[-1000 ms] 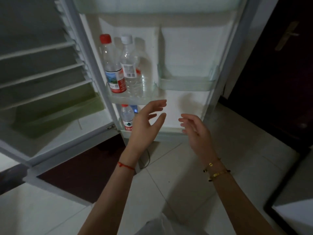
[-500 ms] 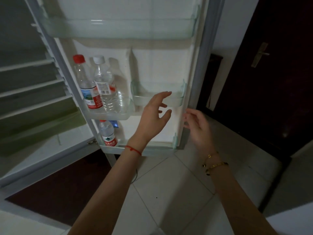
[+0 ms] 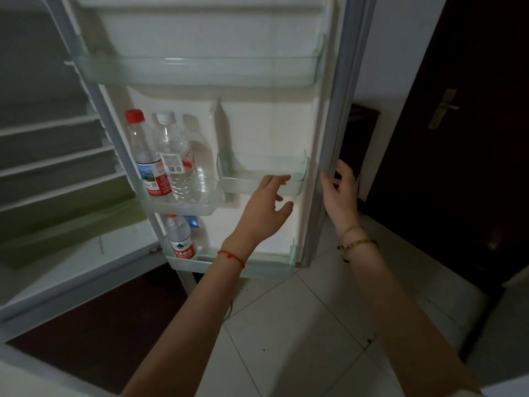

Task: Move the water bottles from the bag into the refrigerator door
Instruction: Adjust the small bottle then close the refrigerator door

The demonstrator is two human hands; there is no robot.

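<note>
The refrigerator door (image 3: 272, 124) stands open in front of me. Its middle left shelf holds a red-capped water bottle (image 3: 148, 167), a white-capped bottle (image 3: 176, 164) and a clear bottle (image 3: 204, 167) behind them. A smaller bottle (image 3: 180, 239) stands in the bottom shelf. My left hand (image 3: 263, 210) is open and empty, fingers spread just below the small right shelf (image 3: 297, 184). My right hand (image 3: 340, 193) curls around the door's outer edge, thumb on the inner side. No bag is in view.
The refrigerator's bare inner shelves (image 3: 57, 159) lie to the left. A long top door shelf (image 3: 200, 70) holds nothing. A dark wooden door (image 3: 472, 167) with a handle stands at the right. Pale floor tiles (image 3: 286, 325) lie below.
My view has risen and shifted left-to-right across the door. Both hands moved up; the right hand reached the door's edge and closed around it, while the left stayed open.
</note>
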